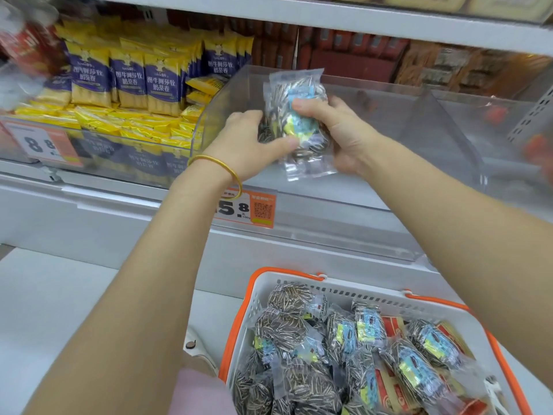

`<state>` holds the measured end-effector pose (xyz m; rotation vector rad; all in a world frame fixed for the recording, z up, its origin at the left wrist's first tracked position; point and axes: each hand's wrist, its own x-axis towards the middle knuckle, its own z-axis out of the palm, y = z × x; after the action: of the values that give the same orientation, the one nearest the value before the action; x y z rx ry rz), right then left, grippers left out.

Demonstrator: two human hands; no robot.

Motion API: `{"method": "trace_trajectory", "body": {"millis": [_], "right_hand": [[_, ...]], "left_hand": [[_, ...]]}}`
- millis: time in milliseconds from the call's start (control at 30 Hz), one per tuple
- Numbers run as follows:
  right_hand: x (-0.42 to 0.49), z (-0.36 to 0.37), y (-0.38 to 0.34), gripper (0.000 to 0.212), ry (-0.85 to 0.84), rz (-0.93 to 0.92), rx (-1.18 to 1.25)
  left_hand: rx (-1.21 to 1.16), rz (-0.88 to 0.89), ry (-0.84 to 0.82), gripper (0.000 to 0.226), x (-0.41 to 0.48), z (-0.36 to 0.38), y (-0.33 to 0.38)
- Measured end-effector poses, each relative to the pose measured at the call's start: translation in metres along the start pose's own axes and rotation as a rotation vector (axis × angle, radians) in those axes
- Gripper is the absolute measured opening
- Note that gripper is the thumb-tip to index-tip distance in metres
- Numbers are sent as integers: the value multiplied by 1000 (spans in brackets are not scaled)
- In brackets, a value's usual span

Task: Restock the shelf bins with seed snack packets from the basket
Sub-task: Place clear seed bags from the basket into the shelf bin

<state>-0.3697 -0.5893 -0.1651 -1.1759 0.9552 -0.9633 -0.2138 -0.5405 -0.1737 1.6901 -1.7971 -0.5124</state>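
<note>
A small stack of clear seed packets with blue and yellow labels is held up in front of a clear plastic shelf bin. My left hand grips the stack from the left, thumb across its lower front. My right hand grips it from the right, fingers curled over the middle. Below, a white basket with an orange rim holds several more striped seed packets and some red packets.
The neighbouring bin on the left is packed with yellow and purple snack packs. Orange price tags hang on the shelf front. A clear divider splits the bin. Brown packaged goods line the back of the shelf.
</note>
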Motion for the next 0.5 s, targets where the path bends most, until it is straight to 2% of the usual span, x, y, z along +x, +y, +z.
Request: {"method": "trace_trajectory", "body": {"millis": [67,133,167,233,300,433,500], "right_hand": [[7,-3,0,80,113,58,-566],[17,-1,11,89,41,15,-1083],[22,3,18,91,-48,-12,-1236],[32,17,34,91,-180,-74,-1418],[45,29,43,87,-222,-175,-1525],[66,42,44,70,-146,-332,-1663],[74,46,43,69,-77,-333,-1734]], "left_hand": [[288,11,82,50,-2,-4,-10],[445,12,32,37,-10,-6,-13],[484,13,-11,34,-14,-4,-13],[510,28,-25,31,-18,0,-15],[499,30,-9,26,-20,1,-16],[440,1,-35,22,-19,-1,-12],[403,-4,-41,18,-18,-1,-11]]}}
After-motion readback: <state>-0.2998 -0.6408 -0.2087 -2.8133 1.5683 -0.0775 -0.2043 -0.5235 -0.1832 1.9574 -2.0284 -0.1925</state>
